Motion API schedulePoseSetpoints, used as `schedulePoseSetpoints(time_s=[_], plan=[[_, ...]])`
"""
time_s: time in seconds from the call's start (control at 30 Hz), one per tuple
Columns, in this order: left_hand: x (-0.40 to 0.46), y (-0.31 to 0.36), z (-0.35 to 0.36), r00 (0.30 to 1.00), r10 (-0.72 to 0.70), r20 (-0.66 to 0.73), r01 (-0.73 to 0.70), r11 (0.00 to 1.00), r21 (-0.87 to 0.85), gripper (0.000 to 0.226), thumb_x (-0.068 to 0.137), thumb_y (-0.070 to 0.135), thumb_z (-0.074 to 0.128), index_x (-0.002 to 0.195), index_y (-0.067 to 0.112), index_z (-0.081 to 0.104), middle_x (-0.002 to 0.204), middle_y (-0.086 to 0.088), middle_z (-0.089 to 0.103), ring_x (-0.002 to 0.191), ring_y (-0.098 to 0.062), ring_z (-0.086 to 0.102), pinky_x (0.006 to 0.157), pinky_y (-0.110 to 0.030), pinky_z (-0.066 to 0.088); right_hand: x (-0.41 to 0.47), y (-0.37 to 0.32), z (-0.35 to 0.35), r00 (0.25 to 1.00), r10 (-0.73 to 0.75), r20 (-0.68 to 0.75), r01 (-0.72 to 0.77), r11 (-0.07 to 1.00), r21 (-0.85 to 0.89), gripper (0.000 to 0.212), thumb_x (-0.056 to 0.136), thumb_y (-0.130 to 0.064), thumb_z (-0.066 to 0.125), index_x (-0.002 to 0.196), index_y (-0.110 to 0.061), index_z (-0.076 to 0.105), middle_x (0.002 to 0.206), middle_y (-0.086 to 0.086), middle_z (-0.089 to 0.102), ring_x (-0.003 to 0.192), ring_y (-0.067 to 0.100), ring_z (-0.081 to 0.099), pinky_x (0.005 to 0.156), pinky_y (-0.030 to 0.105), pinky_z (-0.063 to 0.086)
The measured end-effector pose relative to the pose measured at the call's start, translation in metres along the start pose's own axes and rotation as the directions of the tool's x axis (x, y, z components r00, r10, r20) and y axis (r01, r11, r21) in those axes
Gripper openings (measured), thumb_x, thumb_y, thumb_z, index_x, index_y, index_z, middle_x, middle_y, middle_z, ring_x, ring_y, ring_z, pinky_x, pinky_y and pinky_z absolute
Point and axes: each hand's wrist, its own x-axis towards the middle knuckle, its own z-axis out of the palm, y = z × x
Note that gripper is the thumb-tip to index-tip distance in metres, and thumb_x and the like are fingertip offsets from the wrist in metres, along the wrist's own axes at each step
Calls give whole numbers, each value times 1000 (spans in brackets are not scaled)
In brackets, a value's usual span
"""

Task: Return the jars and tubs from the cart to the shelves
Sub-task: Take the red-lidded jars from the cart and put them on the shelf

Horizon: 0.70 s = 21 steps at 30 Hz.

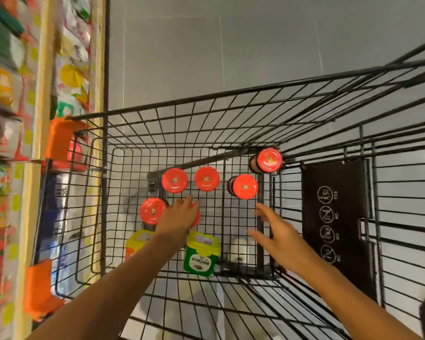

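Grey floor tiles show beneath the wire cart (206, 114). Red-lidded jars (206, 179) stand at twelve o'clock; probably glass, heavy, breakable. Left hand (179, 217) covers one lid, grip unclear. Right hand (277, 235) hangs spread, empty.

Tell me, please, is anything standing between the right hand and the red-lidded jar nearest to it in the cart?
Nothing visible does. The right hand reaches into the cart with fingers spread, and the nearest red-lidded jar stands just beyond its fingertips with only bare wire floor between. The left hand is off to the side, over another jar.
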Motion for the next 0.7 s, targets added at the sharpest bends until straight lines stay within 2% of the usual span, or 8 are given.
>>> schedulePoseSetpoints(time_s=[0.13,0.23,0.33,0.43,0.53,0.6,0.7], plan=[[0,-2,6,999,24,-47,-28,997,-77,86,81,8,75,150,17,25,155,-7,31,138,-29,39,99,-41,47,16,2,-2,997,11,-80,-7,999,45,84,92,-42,67,158,-36,15,161,-11,31,148,8,29,120,40,31],[-2,-8,15,995,-36,-95,7,958,-288,80,85,20,73,151,20,28,152,-4,39,137,-25,43,100,-39,49,33,-2,-1,989,-41,-141,48,998,47,90,90,-32,73,158,-31,14,163,-7,26,148,9,26,122,38,27],[-12,-9,30,966,-91,-242,-47,860,-509,82,80,25,77,149,20,33,145,-2,47,132,-22,48,102,-35,48,54,-5,4,979,-69,-193,80,996,50,96,86,-26,79,158,-27,15,161,-3,27,147,9,27,122,36,25],[-24,-3,35,918,-132,-374,-142,771,-621,84,72,25,86,142,24,39,137,2,52,125,-16,52,101,-34,50,75,0,13,968,-57,-245,82,992,94,104,80,-25,85,159,-28,16,161,0,29,148,14,29,121,41,29],[-35,3,24,898,-207,-388,-199,597,-778,80,66,19,90,132,31,46,125,14,53,115,-2,53,96,-29,52,90,7,20,966,-26,-258,67,986,154,109,74,-25,89,158,-30,19,157,-1,35,144,15,36,118,39,33],[-41,5,15,881,-262,-394,-231,489,-841,80,62,16,92,125,37,47,119,23,51,111,2,54,89,-25,54,98,7,23,963,-10,-269,67,977,201,103,71,-20,91,153,-28,30,150,-2,43,136,13,43,112,31,37],[-45,7,4,832,-310,-461,-301,445,-843,85,59,14,94,119,46,45,116,28,48,112,0,54,86,-21,53,108,10,28,948,8,-318,80,961,264,93,67,-14,93,141,-34,41,134,-3,53,122,12,52,101,27,45]])
